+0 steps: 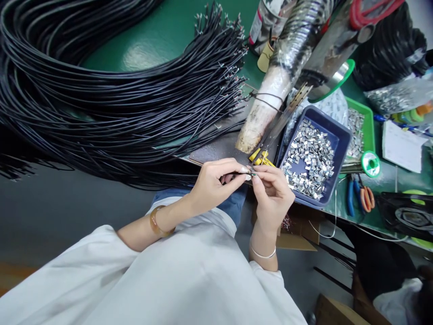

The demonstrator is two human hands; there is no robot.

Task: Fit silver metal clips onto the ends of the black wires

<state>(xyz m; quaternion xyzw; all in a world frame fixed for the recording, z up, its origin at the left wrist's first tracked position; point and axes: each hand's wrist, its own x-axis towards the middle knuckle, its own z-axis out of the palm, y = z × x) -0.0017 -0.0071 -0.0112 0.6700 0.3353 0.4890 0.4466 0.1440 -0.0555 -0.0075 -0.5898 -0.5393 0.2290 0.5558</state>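
Observation:
My left hand (216, 183) is closed in a pinch, its thumb and forefinger meeting over a small dark piece with a silvery glint (251, 174). From the other side, the fingertips of my right hand (273, 192) pinch the same small piece. The fingers cover most of it, so its kind cannot be made out. Black cables (162, 104) with stripped ends lie in a thick bundle on the left. Just right of my right hand stands a dark blue tray (338, 149) holding many small metal terminals (309, 155).
A foil-wrapped duct (267, 99) slants down close above my hands, near yellow-handled tweezers (262, 158). Farther right are a green tray (368, 126), a solder spool (370, 163), pliers (366, 198) and a black fan (409, 214). Cardboard boxes (301, 239) stand below the green table's edge.

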